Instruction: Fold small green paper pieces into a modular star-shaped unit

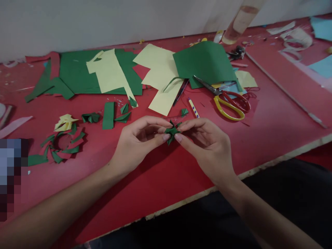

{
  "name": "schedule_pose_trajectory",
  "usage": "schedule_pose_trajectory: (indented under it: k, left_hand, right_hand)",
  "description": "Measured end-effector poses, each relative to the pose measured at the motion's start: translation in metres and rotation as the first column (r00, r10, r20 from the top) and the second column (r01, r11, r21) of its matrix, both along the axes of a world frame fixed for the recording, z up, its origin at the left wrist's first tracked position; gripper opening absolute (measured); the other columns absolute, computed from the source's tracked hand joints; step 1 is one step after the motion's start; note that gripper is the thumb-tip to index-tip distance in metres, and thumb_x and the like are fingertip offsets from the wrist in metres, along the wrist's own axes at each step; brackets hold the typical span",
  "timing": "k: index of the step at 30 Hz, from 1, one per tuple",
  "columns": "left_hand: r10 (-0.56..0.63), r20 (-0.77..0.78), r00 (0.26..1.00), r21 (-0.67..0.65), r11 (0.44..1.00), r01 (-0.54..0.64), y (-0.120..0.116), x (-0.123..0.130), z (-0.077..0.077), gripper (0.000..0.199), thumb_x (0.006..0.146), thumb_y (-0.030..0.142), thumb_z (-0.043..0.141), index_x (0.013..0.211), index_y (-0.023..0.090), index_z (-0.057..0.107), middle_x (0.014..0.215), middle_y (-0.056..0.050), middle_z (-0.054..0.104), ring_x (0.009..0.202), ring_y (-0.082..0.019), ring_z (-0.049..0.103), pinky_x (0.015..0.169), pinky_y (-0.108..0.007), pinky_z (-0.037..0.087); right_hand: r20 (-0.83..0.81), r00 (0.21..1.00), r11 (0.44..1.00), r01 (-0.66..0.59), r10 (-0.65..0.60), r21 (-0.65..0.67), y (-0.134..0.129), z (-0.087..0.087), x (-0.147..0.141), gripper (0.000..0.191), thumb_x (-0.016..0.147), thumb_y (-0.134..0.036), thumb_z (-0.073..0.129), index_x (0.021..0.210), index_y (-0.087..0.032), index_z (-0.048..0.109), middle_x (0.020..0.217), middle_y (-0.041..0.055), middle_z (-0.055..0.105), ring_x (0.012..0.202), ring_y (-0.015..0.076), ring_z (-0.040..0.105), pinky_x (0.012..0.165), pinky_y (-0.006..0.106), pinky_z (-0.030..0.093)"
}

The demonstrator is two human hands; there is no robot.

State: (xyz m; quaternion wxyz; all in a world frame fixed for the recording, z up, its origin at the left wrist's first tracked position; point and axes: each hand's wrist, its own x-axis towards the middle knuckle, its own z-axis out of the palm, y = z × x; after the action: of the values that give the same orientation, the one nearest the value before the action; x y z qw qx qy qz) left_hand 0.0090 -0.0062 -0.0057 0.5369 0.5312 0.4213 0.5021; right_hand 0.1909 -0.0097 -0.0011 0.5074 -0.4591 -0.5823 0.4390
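Observation:
A small folded green paper piece (171,132) with several pointed tips is held between both hands, just above the red tabletop. My left hand (141,136) pinches its left side between thumb and fingertips. From the other side, my right hand (207,141) grips it the same way. Just beyond lies a small green folded paper (184,112), beside a white pen with purple dots (193,108). To the left are more green folded pieces (124,109) and a flat green strip (108,115). A red and green folded paper ring (63,143) rests farther left.
Scissors with red and yellow handles (228,103) lie right of centre. Green sheets (204,62) and cut cream paper (155,65) spread along the back. A bottle of liquid (240,22) stands near the wall. The red table (166,183) has a rough front edge.

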Motion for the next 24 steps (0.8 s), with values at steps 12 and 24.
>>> schedule_pose_trajectory:
  k: [12,24]
  left_hand:
    - [0.002,0.075,0.997,-0.017,1.0,-0.001,0.0,-0.001,-0.003,0.021,0.081,0.015,0.081,0.098,0.027,0.076,0.099,-0.001,0.075,0.09,-0.015,0.069,0.079,-0.026,0.057]
    - [0.022,-0.025,0.999,0.019,1.0,-0.022,0.0,0.0,0.001,0.016,0.082,0.018,0.08,0.095,0.025,0.077,0.096,-0.002,0.075,0.09,-0.017,0.069,0.076,-0.028,0.058]
  right_hand:
    - [0.098,0.992,0.983,-0.091,0.076,0.157,0.002,-0.002,0.005,0.023,0.088,-0.004,0.067,0.094,-0.026,0.07,0.093,-0.0004,0.072,0.09,0.0159,0.07,0.083,0.03,0.06]
    - [0.314,0.948,0.968,-0.13,0.057,0.216,0.007,0.002,0.012,0.012,0.09,-0.015,0.07,0.09,-0.027,0.074,0.094,0.002,0.074,0.092,0.0204,0.07,0.083,0.036,0.059]
